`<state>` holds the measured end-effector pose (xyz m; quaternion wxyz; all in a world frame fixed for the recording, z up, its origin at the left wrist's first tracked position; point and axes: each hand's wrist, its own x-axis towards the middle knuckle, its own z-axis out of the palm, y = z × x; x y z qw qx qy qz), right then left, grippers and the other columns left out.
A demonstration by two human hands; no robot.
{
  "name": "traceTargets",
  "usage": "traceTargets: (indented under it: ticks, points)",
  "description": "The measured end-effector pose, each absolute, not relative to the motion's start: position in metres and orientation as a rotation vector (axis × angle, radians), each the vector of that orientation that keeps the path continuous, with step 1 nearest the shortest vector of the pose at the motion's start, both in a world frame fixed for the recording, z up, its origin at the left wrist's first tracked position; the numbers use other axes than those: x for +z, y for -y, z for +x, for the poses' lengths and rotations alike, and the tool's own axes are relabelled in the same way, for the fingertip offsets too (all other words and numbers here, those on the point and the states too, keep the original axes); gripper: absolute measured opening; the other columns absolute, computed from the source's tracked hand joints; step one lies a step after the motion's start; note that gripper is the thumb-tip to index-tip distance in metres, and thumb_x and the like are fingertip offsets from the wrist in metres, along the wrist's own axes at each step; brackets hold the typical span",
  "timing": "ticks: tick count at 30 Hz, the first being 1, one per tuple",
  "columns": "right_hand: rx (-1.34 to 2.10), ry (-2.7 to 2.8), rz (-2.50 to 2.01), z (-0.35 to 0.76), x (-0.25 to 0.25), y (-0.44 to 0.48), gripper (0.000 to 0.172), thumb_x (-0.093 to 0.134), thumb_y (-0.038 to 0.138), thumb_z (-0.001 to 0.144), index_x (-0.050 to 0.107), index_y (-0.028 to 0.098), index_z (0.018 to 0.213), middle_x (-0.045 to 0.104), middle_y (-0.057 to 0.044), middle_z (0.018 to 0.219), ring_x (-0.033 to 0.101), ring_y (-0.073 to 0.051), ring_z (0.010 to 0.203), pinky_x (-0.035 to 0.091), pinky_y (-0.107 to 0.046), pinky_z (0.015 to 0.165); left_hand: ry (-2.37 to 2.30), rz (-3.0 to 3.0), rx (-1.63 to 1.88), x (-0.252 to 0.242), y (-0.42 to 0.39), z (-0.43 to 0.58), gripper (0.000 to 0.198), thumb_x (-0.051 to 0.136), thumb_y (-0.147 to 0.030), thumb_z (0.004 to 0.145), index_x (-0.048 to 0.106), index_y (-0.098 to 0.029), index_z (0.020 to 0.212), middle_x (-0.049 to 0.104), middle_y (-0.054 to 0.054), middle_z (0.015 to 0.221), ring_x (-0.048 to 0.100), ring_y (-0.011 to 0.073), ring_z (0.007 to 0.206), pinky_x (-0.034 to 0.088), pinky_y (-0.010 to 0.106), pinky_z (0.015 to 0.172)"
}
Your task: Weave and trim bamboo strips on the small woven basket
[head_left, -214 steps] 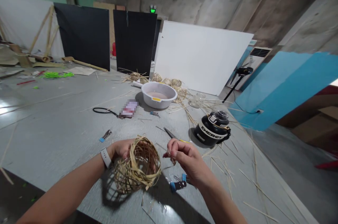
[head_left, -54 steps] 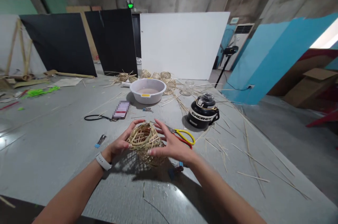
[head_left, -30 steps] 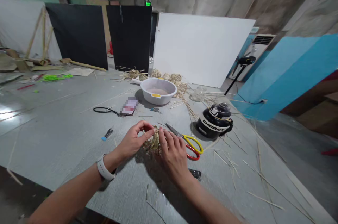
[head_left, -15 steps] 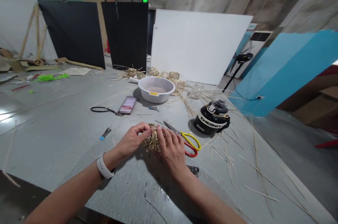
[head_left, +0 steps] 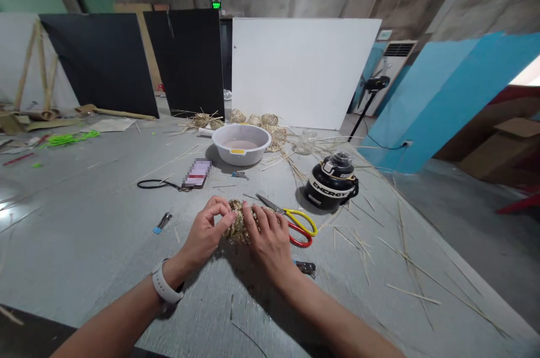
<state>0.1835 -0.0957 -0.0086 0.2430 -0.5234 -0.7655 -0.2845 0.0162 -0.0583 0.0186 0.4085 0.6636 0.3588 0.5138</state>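
Observation:
A small woven bamboo ball [head_left: 238, 228] rests on the grey table between my two hands. From the right, my right hand [head_left: 268, 234] lies over it with fingers curved round its side. At the ball's left edge, my left hand [head_left: 211, 226] has thumb and index finger closed in a pinch against the weave; any single strip between them is too small to make out. Scissors [head_left: 300, 226] with one yellow and one red handle lie just beyond my right hand, blades partly apart. Under my right wrist, a small black item [head_left: 307, 268] is partly covered.
A white basin [head_left: 241, 156] of water stands ahead, with several woven balls [head_left: 270, 120] behind it. A black jug [head_left: 329, 184] is at the right, among loose bamboo strips [head_left: 412, 294]. A phone [head_left: 196, 173] with a strap and a clip-like tool [head_left: 162, 223] lie left.
The camera view has turned slightly right. My left fingers are more curled, and the pinch has drawn a little back toward the ball's left edge. My right hand keeps its hold.

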Motion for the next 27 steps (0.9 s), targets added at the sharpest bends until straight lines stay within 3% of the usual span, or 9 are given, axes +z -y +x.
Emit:
traceTargets:
  ticks: [8, 14, 20, 27]
  points:
    - [-0.803, 2.086, -1.43, 0.18, -0.007, 0.098, 0.045, 0.053, 0.023, 0.094, 0.049, 0.017, 0.139, 0.065, -0.012, 0.12, 0.051, -0.027, 0.108, 0.034, -0.044, 0.092, -0.968, 1.764, 1.345, 0.013, 0.06, 0.016, 0.025, 0.06, -0.028, 0.086, 0.054, -0.02, 0.062, 0.053, 0.003, 0.09, 0.053, 0.0177, 0.088, 0.042, 0.032, 0.088]
    - [-0.809, 2.074, -1.455, 0.181, -0.006, 0.096, 0.047, 0.056, 0.027, 0.092, 0.05, 0.017, 0.138, 0.064, -0.012, 0.119, 0.05, -0.028, 0.106, 0.035, -0.044, 0.09, -1.063, 1.837, 1.357, 0.009, 0.066, 0.022, 0.025, 0.053, -0.034, 0.093, 0.058, -0.021, 0.073, 0.054, 0.005, 0.099, 0.054, 0.0202, 0.099, 0.043, 0.035, 0.094]
    - [-0.842, 2.057, -1.486, 0.183, -0.007, 0.095, 0.041, 0.049, 0.018, 0.096, 0.05, 0.018, 0.137, 0.064, -0.012, 0.12, 0.052, -0.026, 0.103, 0.036, -0.042, 0.087, -1.061, 1.9, 1.384, 0.006, 0.069, 0.025, 0.02, 0.048, -0.032, 0.096, 0.057, -0.021, 0.082, 0.054, 0.006, 0.102, 0.053, 0.0194, 0.102, 0.042, 0.034, 0.095]
    - [-0.833, 2.016, -1.485, 0.179, -0.008, 0.095, 0.042, 0.054, 0.024, 0.094, 0.052, 0.019, 0.136, 0.065, -0.012, 0.118, 0.051, -0.028, 0.104, 0.035, -0.044, 0.089, -1.089, 1.869, 1.4, 0.006, 0.071, 0.026, 0.021, 0.054, -0.026, 0.091, 0.053, -0.02, 0.07, 0.053, 0.007, 0.109, 0.052, 0.0217, 0.111, 0.039, 0.037, 0.1]
